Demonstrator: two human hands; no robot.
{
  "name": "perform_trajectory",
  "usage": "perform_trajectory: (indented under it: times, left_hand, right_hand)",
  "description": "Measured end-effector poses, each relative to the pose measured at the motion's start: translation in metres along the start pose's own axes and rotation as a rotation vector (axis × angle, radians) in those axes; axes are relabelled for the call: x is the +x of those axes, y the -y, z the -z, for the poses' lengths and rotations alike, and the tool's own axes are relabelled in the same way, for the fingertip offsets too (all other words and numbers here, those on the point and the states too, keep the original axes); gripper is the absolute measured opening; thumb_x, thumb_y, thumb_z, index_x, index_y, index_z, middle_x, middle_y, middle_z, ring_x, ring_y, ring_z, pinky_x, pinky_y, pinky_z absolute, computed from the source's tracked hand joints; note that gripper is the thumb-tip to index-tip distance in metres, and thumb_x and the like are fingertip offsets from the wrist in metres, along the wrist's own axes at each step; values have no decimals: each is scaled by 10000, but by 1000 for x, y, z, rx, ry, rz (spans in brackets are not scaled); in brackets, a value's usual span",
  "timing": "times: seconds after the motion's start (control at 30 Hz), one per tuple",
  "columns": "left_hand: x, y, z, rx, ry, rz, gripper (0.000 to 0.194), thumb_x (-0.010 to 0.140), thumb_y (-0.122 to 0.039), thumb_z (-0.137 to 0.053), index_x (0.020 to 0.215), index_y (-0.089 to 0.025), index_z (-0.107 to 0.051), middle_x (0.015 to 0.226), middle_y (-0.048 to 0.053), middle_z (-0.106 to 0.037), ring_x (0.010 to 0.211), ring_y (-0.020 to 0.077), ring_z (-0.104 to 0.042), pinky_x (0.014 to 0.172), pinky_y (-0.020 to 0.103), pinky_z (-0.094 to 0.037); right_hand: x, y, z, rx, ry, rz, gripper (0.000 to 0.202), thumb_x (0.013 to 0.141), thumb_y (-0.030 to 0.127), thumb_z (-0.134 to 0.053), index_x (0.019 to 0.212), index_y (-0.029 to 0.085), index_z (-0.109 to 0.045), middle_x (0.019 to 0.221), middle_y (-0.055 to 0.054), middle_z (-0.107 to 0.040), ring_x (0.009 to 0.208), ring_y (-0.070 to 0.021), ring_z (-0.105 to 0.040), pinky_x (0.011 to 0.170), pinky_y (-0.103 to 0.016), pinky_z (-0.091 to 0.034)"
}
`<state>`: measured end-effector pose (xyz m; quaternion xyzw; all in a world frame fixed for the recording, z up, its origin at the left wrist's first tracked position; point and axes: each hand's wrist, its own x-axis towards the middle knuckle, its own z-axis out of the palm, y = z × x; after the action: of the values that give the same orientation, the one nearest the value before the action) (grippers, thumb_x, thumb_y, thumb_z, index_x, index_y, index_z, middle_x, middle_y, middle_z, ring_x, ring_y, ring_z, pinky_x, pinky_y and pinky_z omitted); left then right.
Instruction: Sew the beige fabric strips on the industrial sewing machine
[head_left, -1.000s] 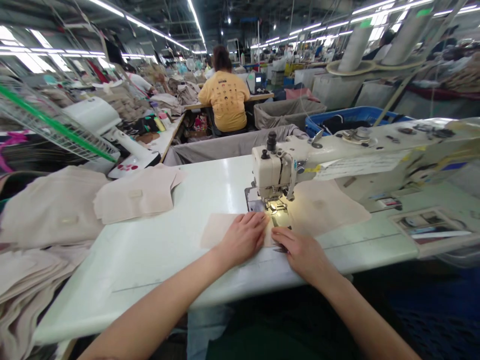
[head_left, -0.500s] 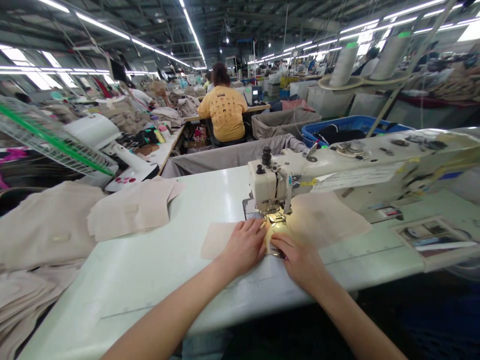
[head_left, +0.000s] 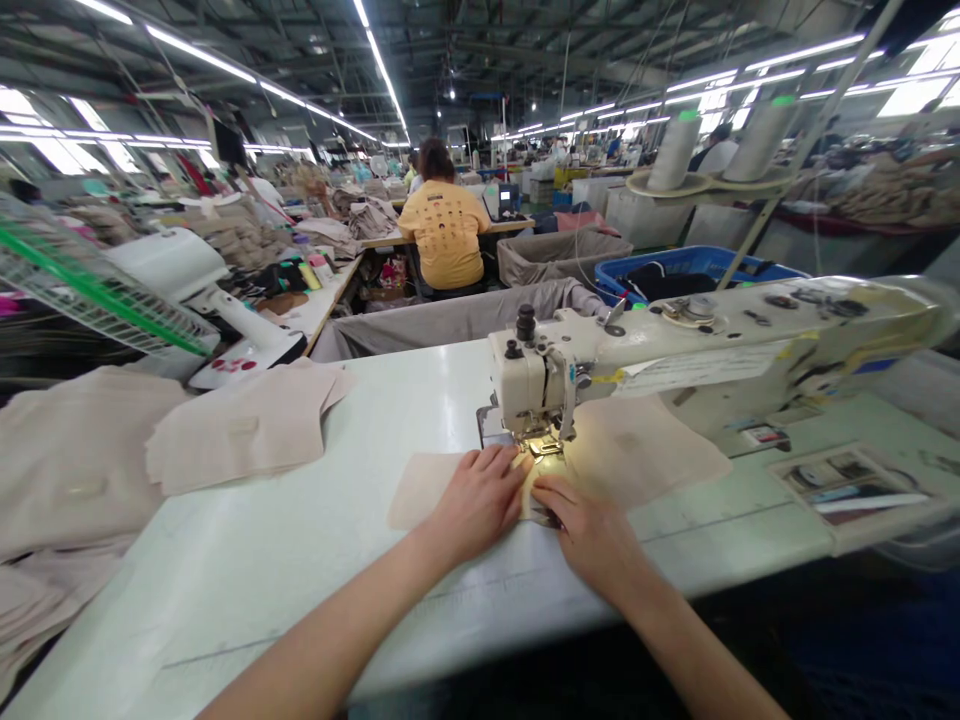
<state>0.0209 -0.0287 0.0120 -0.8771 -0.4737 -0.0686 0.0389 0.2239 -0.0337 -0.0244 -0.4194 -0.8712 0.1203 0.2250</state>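
Observation:
A beige fabric piece [head_left: 645, 450] lies under the head of a sewing machine [head_left: 525, 385], and part of it shows left of the needle area. My left hand [head_left: 480, 500] rests on the fabric just left of the lit presser foot [head_left: 546, 447], fingers spread flat. Right of it, my right hand [head_left: 589, 525] has its fingers pressed together at the fabric's near edge, with something dark partly hidden beneath them. Both hands lie close together, in front of the foot. The needle tip cannot be made out.
Beige fabric stacks [head_left: 240, 430] lie on the table's left, beside a white fan [head_left: 217, 300]. A tray of small tools [head_left: 855, 485] is at right. Beyond the table are a grey cloth bin [head_left: 450, 315], a blue basket [head_left: 675, 270] and a seated person [head_left: 442, 230].
The whole view has shifted slightly, so the table and machine appear a little further left. Both hands stay by the presser foot, with the right hand's fingers slightly nearer the left hand.

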Motion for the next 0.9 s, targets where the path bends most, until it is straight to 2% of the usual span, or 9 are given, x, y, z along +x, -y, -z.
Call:
perform_trajectory:
  times: [0.17,0.3,0.5,0.73,0.9]
  left_hand:
    - [2,1,3,-10,12,-1,373,993,-303,-496,1350,-204,-540,1366,120,-570,1211,294,-518,959,442,-461]
    - [-7,-9,1,-32,10,-25,388,962,-227,-529,1345,-166,-540,1389,148,-559,1253,301,-515,999,458,-477]
    - [-27,-23,-7,-103,-37,-126,333,950,-149,-499,1272,-135,-580,1246,133,-645,1153,268,-584,956,407,-551]
    - [-8,-2,-3,-132,-28,-107,221,977,-177,-461,1062,-172,-664,1058,111,-661,1065,233,-611,919,383,-558]
    - [9,15,-1,-122,-16,-98,248,990,-192,-429,1042,-156,-669,1023,101,-660,1023,227,-608,912,372,-547]
  right_hand:
    - [5,1,5,-18,25,-9,545,767,-43,-440,1200,187,-678,1304,-97,-679,1026,-232,-709,889,-349,-578]
    - [-1,1,8,-30,47,16,572,763,-45,-431,1226,183,-676,1312,-102,-677,1015,-226,-714,864,-338,-587]
    - [-15,2,6,-42,59,40,635,747,-47,-416,1307,151,-640,1364,-116,-647,1019,-223,-717,870,-333,-592]
    - [10,0,11,-34,114,-10,537,846,-10,-421,1286,195,-651,1375,-80,-641,1068,-222,-702,934,-335,-559]
    - [29,-2,16,-33,116,-23,479,894,23,-431,1273,206,-660,1420,-79,-606,1087,-220,-694,947,-336,-547]
